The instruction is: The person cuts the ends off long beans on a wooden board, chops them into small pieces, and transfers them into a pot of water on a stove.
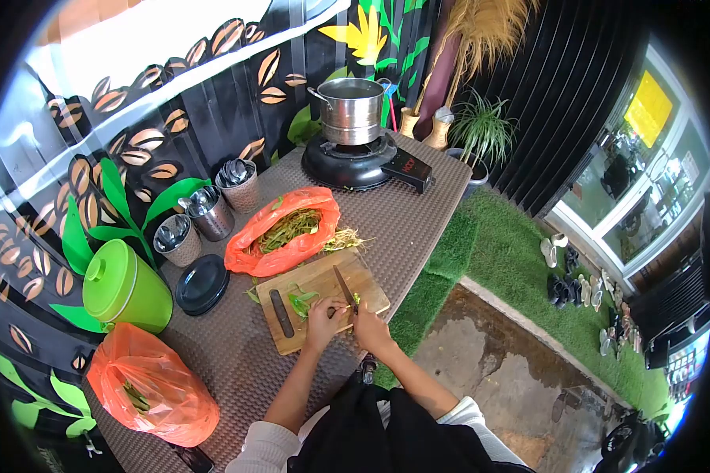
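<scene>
The right hand (368,325) has its fingers clenched around the handle of a knife (344,288), whose blade lies over the wooden cutting board (292,303) near the tabletop's (418,229) front edge. Just beside it, the left hand (323,318) pins green vegetable pieces (300,299) to the board with its fingers, and an open orange bag (288,232) of greens lies just beyond.

Colours and patterns: counter (418,229), brown with a fine woven texture; cutting board (315,284), pale wood; greens (300,301) on it, bright green; two plastic bags (288,232) (154,386), orange; lidded bucket (122,288), lime green; round lid (203,284), black; pot (351,110), silver steel, on a black stove (355,162); wall (158,134), black with tan and green leaf motifs.
</scene>
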### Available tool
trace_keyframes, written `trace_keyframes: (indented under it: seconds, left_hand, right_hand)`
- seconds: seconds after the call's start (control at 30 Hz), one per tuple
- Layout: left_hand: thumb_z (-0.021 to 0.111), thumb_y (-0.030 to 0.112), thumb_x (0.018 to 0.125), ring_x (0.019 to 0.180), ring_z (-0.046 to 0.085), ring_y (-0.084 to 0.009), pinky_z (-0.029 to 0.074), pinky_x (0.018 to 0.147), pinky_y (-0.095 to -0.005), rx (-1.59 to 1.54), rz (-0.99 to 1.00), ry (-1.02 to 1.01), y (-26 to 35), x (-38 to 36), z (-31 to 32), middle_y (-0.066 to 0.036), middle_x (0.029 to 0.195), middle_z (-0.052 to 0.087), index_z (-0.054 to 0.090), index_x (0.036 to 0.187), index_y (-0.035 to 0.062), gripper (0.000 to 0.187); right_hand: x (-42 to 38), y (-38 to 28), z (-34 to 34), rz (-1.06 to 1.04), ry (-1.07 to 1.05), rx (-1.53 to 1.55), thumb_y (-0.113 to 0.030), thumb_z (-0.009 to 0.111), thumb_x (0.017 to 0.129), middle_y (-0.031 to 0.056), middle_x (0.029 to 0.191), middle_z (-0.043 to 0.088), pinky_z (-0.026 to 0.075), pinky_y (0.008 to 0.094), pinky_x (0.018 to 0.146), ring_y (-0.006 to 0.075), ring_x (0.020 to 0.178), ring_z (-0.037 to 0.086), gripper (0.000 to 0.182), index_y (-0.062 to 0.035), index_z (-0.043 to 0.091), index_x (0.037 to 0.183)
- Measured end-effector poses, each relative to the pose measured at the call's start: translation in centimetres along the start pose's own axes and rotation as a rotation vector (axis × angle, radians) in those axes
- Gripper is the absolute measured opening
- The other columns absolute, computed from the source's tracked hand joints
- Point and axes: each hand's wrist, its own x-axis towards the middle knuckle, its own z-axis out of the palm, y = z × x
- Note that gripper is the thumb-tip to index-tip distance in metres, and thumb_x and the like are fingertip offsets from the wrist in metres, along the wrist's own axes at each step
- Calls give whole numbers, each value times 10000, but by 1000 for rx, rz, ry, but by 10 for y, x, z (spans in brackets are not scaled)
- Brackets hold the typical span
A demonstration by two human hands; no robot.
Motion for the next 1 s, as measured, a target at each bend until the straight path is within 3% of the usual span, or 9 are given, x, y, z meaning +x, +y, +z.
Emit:
trace_keyframes:
  seconds: [0.07,0.13,0.2,0.43,0.5,0.57,0.83,0.9,1.0]
  left_hand:
    - [696,-4,723,816,657,-219,475,785,-327,18,-26,20,-6,0,2,-95,839,688,667,851,13,132]
    - [696,21,732,809,640,-236,444,799,-345,24,-21,14,-2,0,1,-88,828,683,658,856,24,130]
    - [697,46,741,803,623,-254,413,813,-362,29,-16,4,3,0,0,-82,816,678,648,860,35,129]
    - [704,45,742,764,610,-242,384,823,-339,197,83,66,12,-1,-5,-57,825,668,648,853,45,125]
    - [704,46,745,769,607,-235,379,825,-332,218,78,61,9,-2,-3,-55,830,665,650,853,47,121]
    - [702,54,750,765,600,-222,370,825,-323,-31,-117,53,4,-4,2,-51,820,659,651,849,46,111]
    - [711,64,740,756,600,-226,390,786,-335,117,9,64,2,-4,-1,-63,820,657,650,842,44,120]
    - [713,67,739,765,599,-228,394,779,-339,136,-1,58,0,-4,0,-67,829,660,650,841,43,122]
    - [705,63,740,771,597,-234,398,775,-338,139,0,38,6,-4,-3,-74,843,663,655,853,44,125]
  right_hand:
    - [-5,-3,1,19,-3,-4,-219,429,940,282,818,635,507,531,675,441,786,640,334,31,363,1152]
    - [-5,-8,8,34,-7,-6,-214,423,940,285,817,633,509,533,672,440,794,640,330,33,365,1152]
    - [-2,-10,15,64,-18,-77,-105,497,861,251,816,651,545,468,657,408,777,663,366,39,364,1170]
    - [3,-5,1,-37,19,0,-149,426,919,278,808,636,524,509,667,431,813,643,252,23,386,1099]
    - [-10,-12,-1,47,-69,-80,-128,501,866,281,864,640,537,483,699,417,832,652,324,23,361,1116]
    - [-7,-15,6,83,-75,-55,-127,506,864,285,878,637,533,486,716,416,850,649,335,26,358,1123]
    - [-2,-7,10,10,-3,1,-90,504,861,274,866,640,533,496,700,397,841,656,332,23,361,1139]
    - [-10,-9,20,41,48,-59,-215,426,937,261,784,640,531,491,631,434,742,647,323,37,371,1132]
    - [-1,-10,19,41,52,-70,-115,486,873,249,811,650,540,478,646,387,761,666,274,12,386,1094]
